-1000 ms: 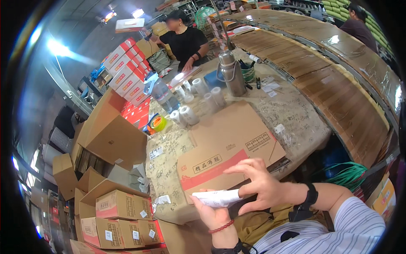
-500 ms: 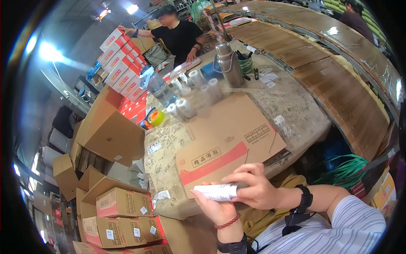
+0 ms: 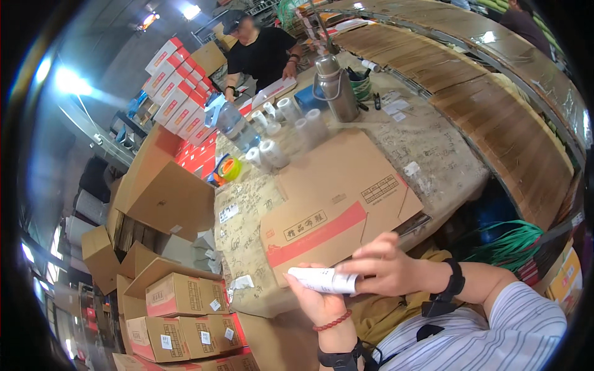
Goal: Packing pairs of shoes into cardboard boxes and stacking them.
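A roll of white labels [image 3: 317,279] lies across my left hand [image 3: 322,307], whose fingers and thumb hold it from below. My right hand [image 3: 399,272] grips the roll's right end between fingertips and thumb, its upper fingers slightly blurred. Small dark print shows on the roll's outer layer. Just beyond both hands, a flattened brown carton [image 3: 328,179] with a red stripe rests on the worktable [image 3: 238,266]. Whether a label has been lifted off the roll cannot be made out.
Several more white rolls [image 3: 270,154], a water bottle [image 3: 238,127], tape rolls [image 3: 229,168] and a steel flask [image 3: 334,93] stand further back. Brown cartons [image 3: 182,297] are stacked at left. A co-worker [image 3: 260,55] is across the table, beside stacked white-and-red boxes [image 3: 176,93].
My right hand has shifted slightly along the roll's right end, its upper fingers lifting. Across the table, the co-worker's arm has come down from the box stack to the tabletop.
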Demonstrator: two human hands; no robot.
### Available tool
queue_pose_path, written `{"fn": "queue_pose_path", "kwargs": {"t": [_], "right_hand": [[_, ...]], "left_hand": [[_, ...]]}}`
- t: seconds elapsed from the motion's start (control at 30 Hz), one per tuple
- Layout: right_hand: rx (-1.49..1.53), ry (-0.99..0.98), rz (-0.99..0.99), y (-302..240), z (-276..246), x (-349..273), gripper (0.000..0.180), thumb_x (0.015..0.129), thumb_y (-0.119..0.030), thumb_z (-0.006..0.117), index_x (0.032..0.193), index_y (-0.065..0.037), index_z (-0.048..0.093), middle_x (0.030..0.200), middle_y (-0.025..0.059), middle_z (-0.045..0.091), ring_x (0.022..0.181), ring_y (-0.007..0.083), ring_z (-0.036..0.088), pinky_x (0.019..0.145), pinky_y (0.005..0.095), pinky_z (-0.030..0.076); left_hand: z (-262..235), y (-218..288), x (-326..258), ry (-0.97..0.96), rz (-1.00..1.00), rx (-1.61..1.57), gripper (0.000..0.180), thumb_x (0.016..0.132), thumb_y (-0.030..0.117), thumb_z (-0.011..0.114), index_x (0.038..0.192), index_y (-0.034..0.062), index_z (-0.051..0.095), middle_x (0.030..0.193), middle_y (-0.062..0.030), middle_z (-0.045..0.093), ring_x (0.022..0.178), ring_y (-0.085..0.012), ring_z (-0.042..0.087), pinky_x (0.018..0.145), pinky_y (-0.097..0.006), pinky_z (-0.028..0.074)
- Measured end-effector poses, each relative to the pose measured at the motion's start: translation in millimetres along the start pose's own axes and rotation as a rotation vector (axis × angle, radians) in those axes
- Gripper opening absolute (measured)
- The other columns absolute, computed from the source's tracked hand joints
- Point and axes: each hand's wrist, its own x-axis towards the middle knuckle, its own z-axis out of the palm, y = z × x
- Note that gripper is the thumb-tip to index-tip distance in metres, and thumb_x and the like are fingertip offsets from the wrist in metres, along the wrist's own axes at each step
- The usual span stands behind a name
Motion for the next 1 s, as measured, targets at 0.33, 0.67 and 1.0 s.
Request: {"fn": "queue_pose_path", "kwargs": {"t": [0.33,0.67,1.0], "right_hand": [[-0.013,-0.042,-0.120,5,4,-1,0.014,0.076,-0.030,0.069,0.075,-0.016,0.067,0.122,0.0043,0.055,0.111,0.0251,0.040,0.092,0.0404,0.027],[0.118,-0.055,0.100,1,3,-6,0.015,0.078,-0.026,0.067,0.080,-0.012,0.068,0.126,0.0046,0.052,0.111,0.0266,0.040,0.095,0.0392,0.026],[0.157,-0.088,0.180,-10,6,2,0.019,0.072,-0.028,0.071,0.074,-0.010,0.066,0.127,0.0048,0.053,0.115,0.0296,0.037,0.096,0.0416,0.026]], "left_hand": [[-3,-8,1,0.022,0.120,0.083,0.035,0.098,0.040,0.041,0.093,0.0058,0.046,0.081,-0.0068,0.052,0.073,-0.0196,0.054,0.065,-0.034,0.050],[1,-4,-6,-0.028,0.067,0.018,0.036,0.098,0.041,0.041,0.094,0.0058,0.047,0.085,-0.0067,0.053,0.076,-0.0200,0.054,0.068,-0.035,0.051],[1,-9,-3,0.024,0.237,0.161,0.035,0.098,0.041,0.041,0.093,0.0063,0.046,0.085,-0.0065,0.052,0.076,-0.0196,0.053,0.068,-0.035,0.050]]}}
